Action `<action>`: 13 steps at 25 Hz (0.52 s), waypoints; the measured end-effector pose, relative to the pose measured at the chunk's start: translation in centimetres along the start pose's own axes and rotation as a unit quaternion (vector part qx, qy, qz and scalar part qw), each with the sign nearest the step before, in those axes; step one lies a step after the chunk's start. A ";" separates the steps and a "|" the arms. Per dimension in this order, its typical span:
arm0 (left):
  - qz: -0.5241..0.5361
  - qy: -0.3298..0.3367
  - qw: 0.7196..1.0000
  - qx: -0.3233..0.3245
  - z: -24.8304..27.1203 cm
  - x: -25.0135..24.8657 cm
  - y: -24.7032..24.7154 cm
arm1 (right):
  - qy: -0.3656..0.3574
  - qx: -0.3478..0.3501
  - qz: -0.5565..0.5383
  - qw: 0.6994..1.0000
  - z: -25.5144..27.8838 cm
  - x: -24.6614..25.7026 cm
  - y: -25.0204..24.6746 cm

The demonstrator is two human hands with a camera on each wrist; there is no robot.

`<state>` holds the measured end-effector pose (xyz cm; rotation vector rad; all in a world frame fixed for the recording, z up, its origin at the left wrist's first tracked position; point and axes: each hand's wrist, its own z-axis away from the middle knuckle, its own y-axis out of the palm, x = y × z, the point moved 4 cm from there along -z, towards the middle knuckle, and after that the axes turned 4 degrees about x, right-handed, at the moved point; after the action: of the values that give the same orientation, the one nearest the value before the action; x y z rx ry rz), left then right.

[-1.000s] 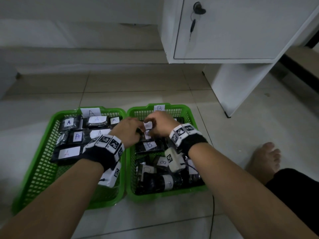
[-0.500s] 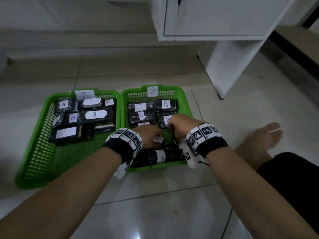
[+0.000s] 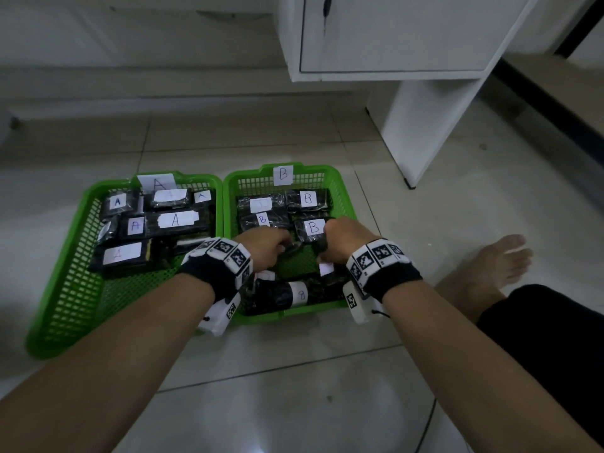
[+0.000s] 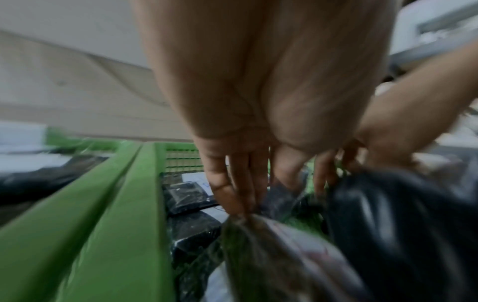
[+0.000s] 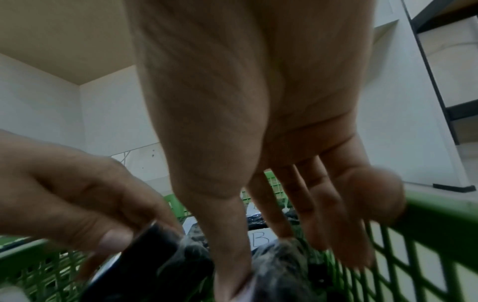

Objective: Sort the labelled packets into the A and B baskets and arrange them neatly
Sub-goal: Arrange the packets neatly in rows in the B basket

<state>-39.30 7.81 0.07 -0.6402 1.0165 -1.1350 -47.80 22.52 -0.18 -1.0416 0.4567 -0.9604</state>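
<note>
Two green baskets stand side by side on the floor. Basket A (image 3: 108, 183) on the left holds several black packets with A labels (image 3: 175, 220). Basket B (image 3: 248, 174) on the right holds several B-labelled packets (image 3: 309, 198), some in rows at the back, others lying loose at the front (image 3: 294, 294). Both hands are in the middle of basket B. My left hand (image 3: 277, 245) pinches the end of a black packet (image 5: 150, 245). My right hand (image 3: 330, 243) pinches a plastic-wrapped dark packet (image 5: 279, 265) between thumb and fingers. I cannot tell whether it is the same packet.
A white cabinet (image 3: 408, 44) on a white leg (image 3: 421, 125) stands behind and to the right of basket B. My bare foot (image 3: 496, 263) and dark-clad knee (image 3: 555, 338) lie right of it. A thin cable (image 3: 428, 420) runs over the tiled floor.
Both hands have drawn back from the far part of basket B to its middle, uncovering the rows of B packets at the back. Basket A is unchanged.
</note>
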 end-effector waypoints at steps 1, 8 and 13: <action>0.026 -0.013 0.999 -0.032 0.2 0.4 -0.7 | -0.004 0.008 -0.008 1.000 -0.1 0.3 0.1; 0.382 -0.090 0.912 -0.120 0.8 4.2 -3.8 | 0.011 0.052 -0.037 0.998 -0.4 1.3 -1.7; 0.540 -0.094 0.824 -0.145 1.9 4.3 -5.2 | -0.027 0.059 -0.297 0.953 0.0 0.8 -6.5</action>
<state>-39.45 1.94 3.93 -0.2883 1.1370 0.0903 -50.23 20.73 5.66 -1.1149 0.0261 -1.4675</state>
